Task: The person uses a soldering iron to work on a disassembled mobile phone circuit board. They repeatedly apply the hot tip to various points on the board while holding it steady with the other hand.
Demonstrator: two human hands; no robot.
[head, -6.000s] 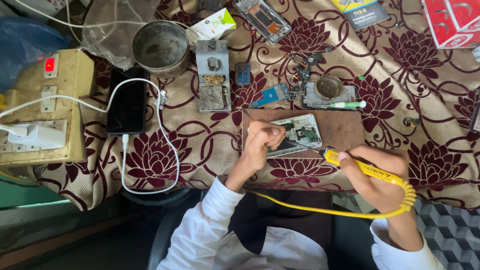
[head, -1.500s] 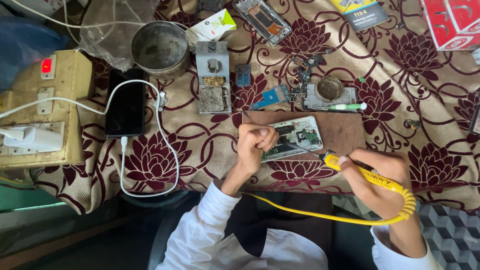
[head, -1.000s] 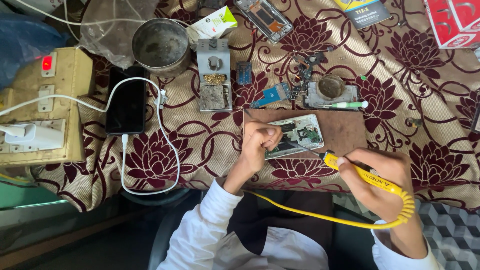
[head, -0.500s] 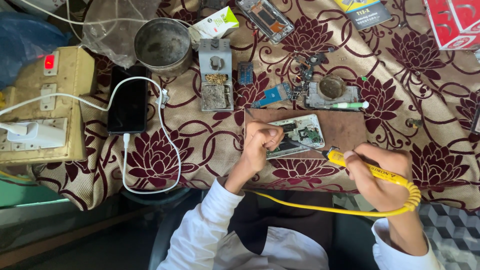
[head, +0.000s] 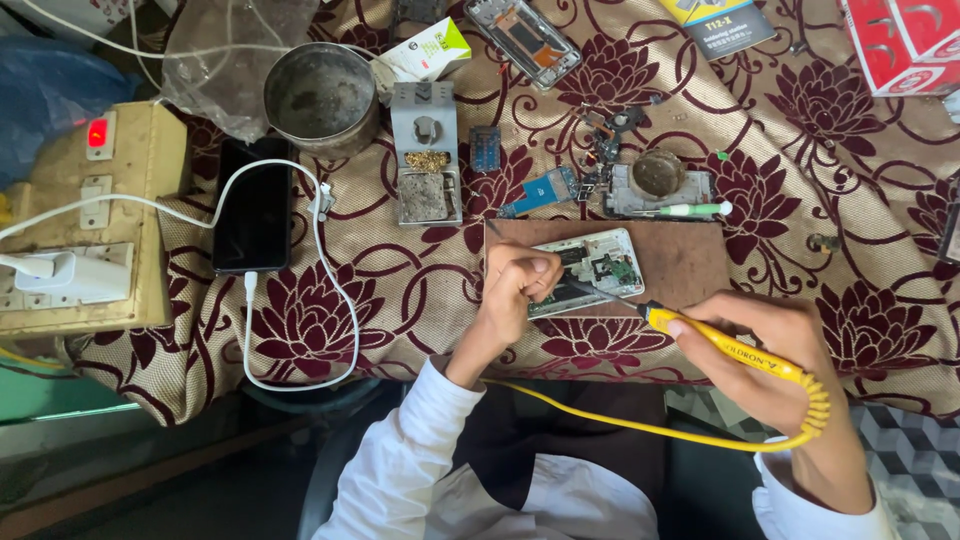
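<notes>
An opened white phone (head: pixel 600 262) with its circuit board showing lies on a brown mat (head: pixel 690 262). My left hand (head: pixel 512 290) rests on the phone's left end, fingers curled and pinching a thin dark tool against it. My right hand (head: pixel 775 355) grips a yellow soldering iron (head: pixel 725 342) like a pen. Its metal tip points left onto the phone's board. The iron's yellow cord (head: pixel 640 425) loops under my right wrist and runs across my lap.
A grey soldering stand (head: pixel 425 150) with sponge, a metal bowl (head: pixel 320 95), a black phone (head: pixel 253 205) on a white charging cable and a beige socket box (head: pixel 85 215) sit left. Phone parts, a round tin (head: pixel 658 175) and boxes lie behind on the floral cloth.
My right hand has shifted the soldering iron slightly, keeping its tip on the phone's board. My left hand stays curled on the phone's left end.
</notes>
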